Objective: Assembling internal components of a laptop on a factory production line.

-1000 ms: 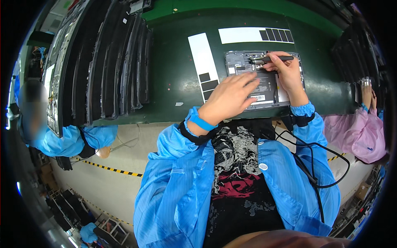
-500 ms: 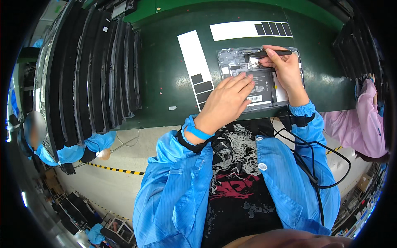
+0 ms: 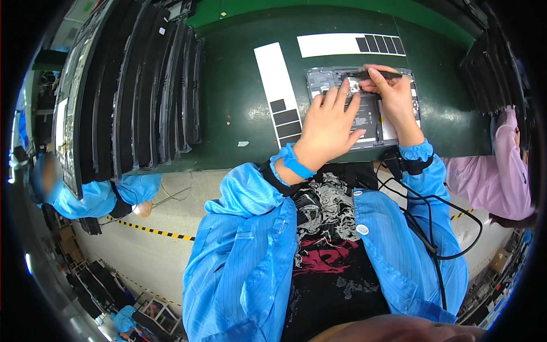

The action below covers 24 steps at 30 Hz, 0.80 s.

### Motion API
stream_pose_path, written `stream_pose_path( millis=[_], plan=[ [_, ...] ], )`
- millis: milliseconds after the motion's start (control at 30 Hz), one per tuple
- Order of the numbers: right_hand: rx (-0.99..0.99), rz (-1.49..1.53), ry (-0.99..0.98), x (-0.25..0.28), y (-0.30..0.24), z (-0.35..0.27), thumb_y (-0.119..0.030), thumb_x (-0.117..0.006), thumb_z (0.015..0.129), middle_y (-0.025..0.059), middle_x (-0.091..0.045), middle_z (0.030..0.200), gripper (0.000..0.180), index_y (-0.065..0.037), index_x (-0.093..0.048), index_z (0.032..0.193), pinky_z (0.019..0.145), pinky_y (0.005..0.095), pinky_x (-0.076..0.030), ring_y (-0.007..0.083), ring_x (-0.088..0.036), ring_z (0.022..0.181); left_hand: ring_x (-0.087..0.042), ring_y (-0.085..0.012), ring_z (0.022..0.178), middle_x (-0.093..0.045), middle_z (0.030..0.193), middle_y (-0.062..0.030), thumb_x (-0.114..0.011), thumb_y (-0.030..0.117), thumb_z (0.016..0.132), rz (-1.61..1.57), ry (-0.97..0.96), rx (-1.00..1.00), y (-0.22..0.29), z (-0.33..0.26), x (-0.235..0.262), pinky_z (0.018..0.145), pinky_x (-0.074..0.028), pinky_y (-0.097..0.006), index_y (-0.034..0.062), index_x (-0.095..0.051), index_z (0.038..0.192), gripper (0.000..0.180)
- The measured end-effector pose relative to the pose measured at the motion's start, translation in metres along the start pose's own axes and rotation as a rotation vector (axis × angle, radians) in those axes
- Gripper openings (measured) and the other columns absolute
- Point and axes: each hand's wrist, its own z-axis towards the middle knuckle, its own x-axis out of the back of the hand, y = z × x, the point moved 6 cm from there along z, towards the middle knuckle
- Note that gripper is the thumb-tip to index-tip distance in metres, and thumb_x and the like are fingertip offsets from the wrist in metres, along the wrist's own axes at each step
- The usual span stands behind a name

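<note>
This is an electronics assembly line in a factory; a green anti-static mat (image 3: 239,108) covers the workbench, an opened device chassis (image 3: 364,108) lies on it with its internals bare, and a long rack of identical dark panels (image 3: 137,97) stands on edge to the left. The person wears a blue cleanroom smock (image 3: 250,251) and a blue grounding wrist strap (image 3: 292,163) (co-workers in blue and pink smocks sit at either side); yellow-black hazard tape (image 3: 142,229) marks the floor.
</note>
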Motion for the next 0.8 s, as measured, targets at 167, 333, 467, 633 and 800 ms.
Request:
stream_pose_path(
  millis=[167, 333, 467, 633, 800],
  plan=[
    [0.143, 0.004, 0.069, -0.004, -0.005, -0.005, -0.014, -0.058, 0.093, 0.0125, -0.065, 0.103, 0.027, 0.004, -0.061, 0.113, 0.074, 0.0257, -0.054, 0.0171, -0.065, 0.086, -0.046, -0.0330, 0.112, -0.043, 0.134, -0.0247, -0.070, 0.046, 0.070, 0.022, 0.031, 0.068, -0.001, 0.005, -0.003, 0.089, -0.035, -0.043, 0.0046, -0.050, 0.123, 0.070],
    [0.135, -0.023, 0.104, -0.013, -0.019, -0.015, -0.017, -0.059, 0.092, 0.0097, -0.067, 0.094, 0.028, 0.000, -0.062, 0.114, 0.073, 0.0236, -0.051, 0.0147, -0.065, 0.085, -0.048, -0.0319, 0.111, -0.052, 0.126, -0.0203, -0.069, 0.040, 0.074, 0.034, 0.068, 0.068, -0.010, -0.002, 0.020, 0.087, -0.037, -0.042, 0.0049, -0.053, 0.117, 0.058],
    [0.248, -0.146, 0.057, -0.055, -0.029, -0.039, -0.019, -0.063, 0.089, 0.0095, -0.068, 0.096, 0.028, -0.001, -0.064, 0.111, 0.074, 0.0247, -0.049, 0.0140, -0.064, 0.084, -0.050, -0.0282, 0.112, -0.054, 0.124, -0.0122, -0.067, 0.036, 0.078, 0.038, 0.193, 0.291, -0.047, -0.053, 0.052, 0.088, -0.039, -0.041, 0.0037, -0.056, 0.116, 0.051],
    [0.360, -0.638, 0.034, -0.119, -0.020, -0.033, -0.027, -0.065, 0.083, 0.0189, -0.067, 0.099, 0.027, -0.001, -0.071, 0.088, 0.090, 0.0398, -0.043, 0.0277, -0.067, 0.088, -0.048, -0.0289, 0.116, -0.053, 0.128, -0.0114, -0.067, 0.040, 0.078, 0.201, 0.167, 0.453, -0.069, -0.087, 0.038, 0.090, -0.038, -0.042, 0.0014, -0.053, 0.122, 0.060],
    [0.343, -0.684, 0.034, -0.121, -0.008, -0.028, -0.029, -0.063, 0.084, 0.0152, -0.070, 0.090, 0.027, -0.004, -0.071, 0.087, 0.096, 0.0415, -0.033, 0.0264, -0.057, 0.111, -0.045, -0.0287, 0.119, -0.051, 0.130, -0.0108, -0.068, 0.042, 0.077, 0.213, 0.133, 0.437, -0.071, -0.088, 0.035, 0.091, -0.037, -0.043, 0.0012, -0.053, 0.124, 0.064]
  ],
)
